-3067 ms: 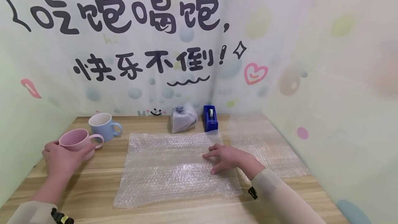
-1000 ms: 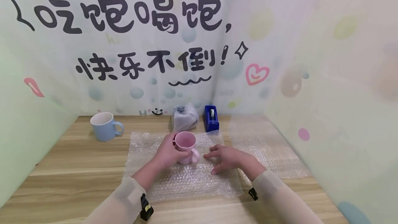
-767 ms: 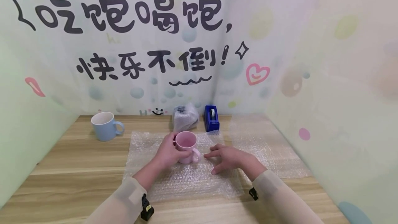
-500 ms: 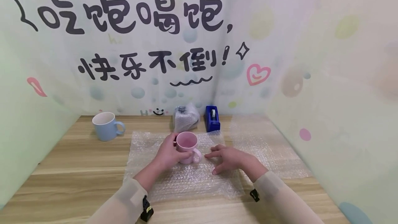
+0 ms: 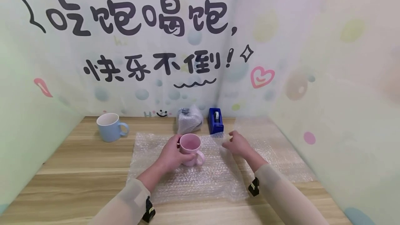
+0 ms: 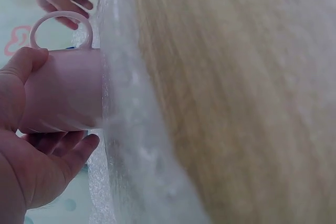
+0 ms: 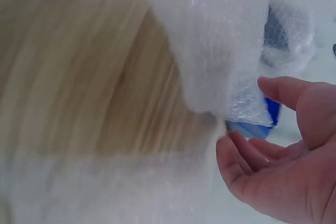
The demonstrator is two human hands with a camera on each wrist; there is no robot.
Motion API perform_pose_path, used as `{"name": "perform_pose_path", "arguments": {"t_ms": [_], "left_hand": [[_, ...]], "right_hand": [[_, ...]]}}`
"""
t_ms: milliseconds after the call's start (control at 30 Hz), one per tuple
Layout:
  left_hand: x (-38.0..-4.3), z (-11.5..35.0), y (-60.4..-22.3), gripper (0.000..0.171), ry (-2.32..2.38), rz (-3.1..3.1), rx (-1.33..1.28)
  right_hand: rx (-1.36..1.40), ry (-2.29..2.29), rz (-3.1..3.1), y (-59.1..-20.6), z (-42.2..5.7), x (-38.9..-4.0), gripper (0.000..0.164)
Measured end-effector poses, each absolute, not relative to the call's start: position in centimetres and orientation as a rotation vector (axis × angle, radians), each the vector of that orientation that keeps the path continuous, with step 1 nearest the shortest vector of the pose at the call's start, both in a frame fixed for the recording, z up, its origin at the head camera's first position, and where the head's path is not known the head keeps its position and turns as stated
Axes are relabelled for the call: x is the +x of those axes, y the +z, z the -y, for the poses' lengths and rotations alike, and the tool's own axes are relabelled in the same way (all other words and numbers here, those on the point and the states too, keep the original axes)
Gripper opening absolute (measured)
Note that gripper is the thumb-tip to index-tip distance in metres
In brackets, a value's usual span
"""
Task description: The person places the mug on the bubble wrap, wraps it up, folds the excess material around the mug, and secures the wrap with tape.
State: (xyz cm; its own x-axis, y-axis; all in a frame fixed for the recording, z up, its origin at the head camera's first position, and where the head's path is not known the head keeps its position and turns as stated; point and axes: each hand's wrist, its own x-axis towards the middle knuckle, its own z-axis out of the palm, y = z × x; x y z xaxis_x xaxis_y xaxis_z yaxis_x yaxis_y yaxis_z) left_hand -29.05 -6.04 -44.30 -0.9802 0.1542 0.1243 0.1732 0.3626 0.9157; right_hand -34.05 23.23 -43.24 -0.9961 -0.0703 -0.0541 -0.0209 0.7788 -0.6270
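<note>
My left hand grips the pink mug round its body. The mug stands upright on a bubble wrap sheet, its handle toward the right. In the left wrist view, the thumb lies on the mug's wall near the handle, and the other fingers curve round the opposite side. My right hand hovers at the sheet's far right corner. In the right wrist view, its thumb and fingers are spread apart beside the wrap's corner, holding nothing.
A light blue mug stands at the back left. By the back wall are a bubble-wrapped object and a blue tape dispenser. Another bubble wrap sheet lies on the right of the wooden table. Walls enclose the table's back and sides.
My left hand has carried the pink mug from the table's left onto the bubble wrap. Just now my right hand has moved from the sheet's right part to its far right corner.
</note>
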Motion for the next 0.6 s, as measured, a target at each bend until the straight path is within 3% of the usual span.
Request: {"name": "perform_pose_path", "arguments": {"t_ms": [133,300,400,600], "left_hand": [[-29.2,6.1,-44.3,0.076,-1.742,2.585,-0.303],[-29.3,6.0,-44.3,0.074,-1.71,2.577,-0.324],[-29.3,6.0,-44.3,0.074,-1.693,2.566,-0.333],[-29.1,6.0,-44.4,0.075,-1.721,2.551,-0.321]], "right_hand": [[0.032,-1.083,-2.817,-43.4,-22.8,-34.6,0.064],[-0.068,-1.242,-2.818,-42.7,-22.2,-34.6,0.029],[-0.161,-1.373,-2.753,-41.6,-21.4,-34.1,0.018],[-0.338,-1.425,-2.712,-38.9,-18.8,-32.6,0.02]]}}
